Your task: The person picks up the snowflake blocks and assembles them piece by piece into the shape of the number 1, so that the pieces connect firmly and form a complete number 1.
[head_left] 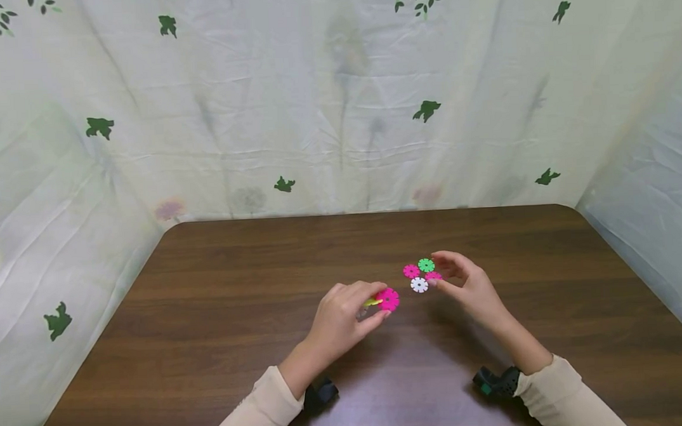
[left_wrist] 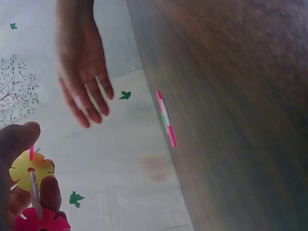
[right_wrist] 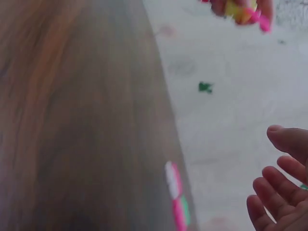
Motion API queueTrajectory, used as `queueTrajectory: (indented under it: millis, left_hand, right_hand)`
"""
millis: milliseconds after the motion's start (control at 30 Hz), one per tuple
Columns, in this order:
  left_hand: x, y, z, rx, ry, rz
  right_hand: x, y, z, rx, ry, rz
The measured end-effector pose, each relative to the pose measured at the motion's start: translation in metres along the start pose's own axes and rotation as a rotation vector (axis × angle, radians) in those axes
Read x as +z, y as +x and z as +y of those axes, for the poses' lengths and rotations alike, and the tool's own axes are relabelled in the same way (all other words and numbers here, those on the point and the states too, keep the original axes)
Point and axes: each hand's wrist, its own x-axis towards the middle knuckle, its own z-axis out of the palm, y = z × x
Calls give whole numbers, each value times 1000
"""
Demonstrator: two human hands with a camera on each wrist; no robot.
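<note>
My left hand (head_left: 336, 315) pinches a small joined piece of notched plastic discs between thumb and fingers. In the left wrist view, a yellow disc (left_wrist: 29, 169) meets a whitish disc (left_wrist: 35, 192) seen edge-on, with a pink disc (left_wrist: 43, 221) below; the fingers hide part of the piece. My right hand (head_left: 472, 286) is held above the table with fingers spread and relaxed, holding nothing. Nearest to it are loose discs lying flat: a green disc (head_left: 426, 265), a white disc (head_left: 419, 285), a pink disc (head_left: 411, 271) and another pink disc (head_left: 433, 275), partly overlapped by the fingers.
The brown wood-grain table (head_left: 234, 262) runs back to a pale cloth backdrop (head_left: 314, 112) with green leaf shapes. Cloth also hangs at both sides. A black wrist device (head_left: 321, 393) sits below the left wrist, and another black device (head_left: 497, 382) below the right.
</note>
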Motion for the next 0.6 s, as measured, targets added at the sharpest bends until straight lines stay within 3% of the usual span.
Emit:
queueTrajectory:
  millis: [133, 267, 600]
  left_hand:
    - [-1, 0, 0, -1, -8, 3]
    - [-1, 1, 0, 1, -6, 6]
    - [-2, 1, 0, -5, -7, 2]
  right_hand:
    - [0, 2, 28, -3, -59, 6]
    - [0, 2, 47, 44, -127, 0]
    - [0, 5, 67, 121, -231, -65]
